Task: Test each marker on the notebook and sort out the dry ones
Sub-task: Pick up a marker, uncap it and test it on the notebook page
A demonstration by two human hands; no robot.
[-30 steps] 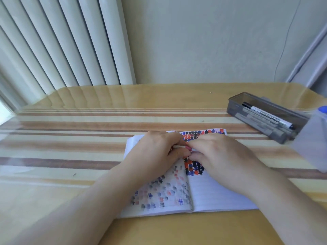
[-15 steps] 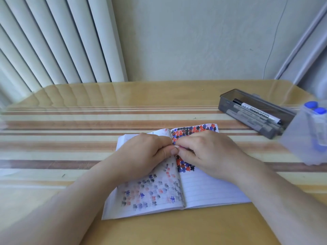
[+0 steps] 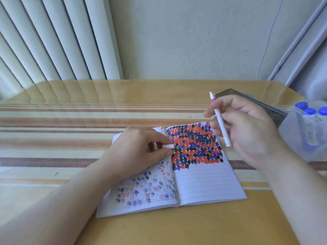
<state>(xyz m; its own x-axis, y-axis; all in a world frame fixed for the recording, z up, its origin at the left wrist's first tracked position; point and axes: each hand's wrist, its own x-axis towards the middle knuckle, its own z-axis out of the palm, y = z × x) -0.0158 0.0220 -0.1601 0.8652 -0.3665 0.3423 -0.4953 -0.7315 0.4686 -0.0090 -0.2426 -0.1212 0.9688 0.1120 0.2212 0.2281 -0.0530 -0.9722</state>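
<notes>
In the head view, we see a thin white marker with a pink collar (image 3: 220, 121) pinched in the curled fingers (image 3: 230, 119) of the right hand (image 3: 247, 131). The marker is raised above the far right corner of the open lined paper notebook (image 3: 203, 183), its uncapped tip pointing up and away from the page. The left hand (image 3: 141, 152) rests on the left page and holds the small white cap (image 3: 168, 146) between thumb and fingertips, close to the spine.

The top half of the right page is already packed with red, blue and black test marks, and the left page shows fainter spots of the same colours, which we take to be ink bleeding through. The lower half of the right page has bare ruled lines. So we judge that many markers have been tried already, and the one in hand has been opened but has not yet touched the paper.

To the far right on the glossy striped counter (image 3: 70, 138), a dark grey translucent plastic case (image 3: 272, 110) lies partly behind the right hand. Nearer, at the right edge, a clear plastic box (image 3: 292, 138) holds blue-capped markers (image 3: 308, 128) standing upright. We cannot tell which container is for the dry ones, or how many markers are still untested. What is left, as we see it, is to draw with this marker, recap it and place it.
</notes>
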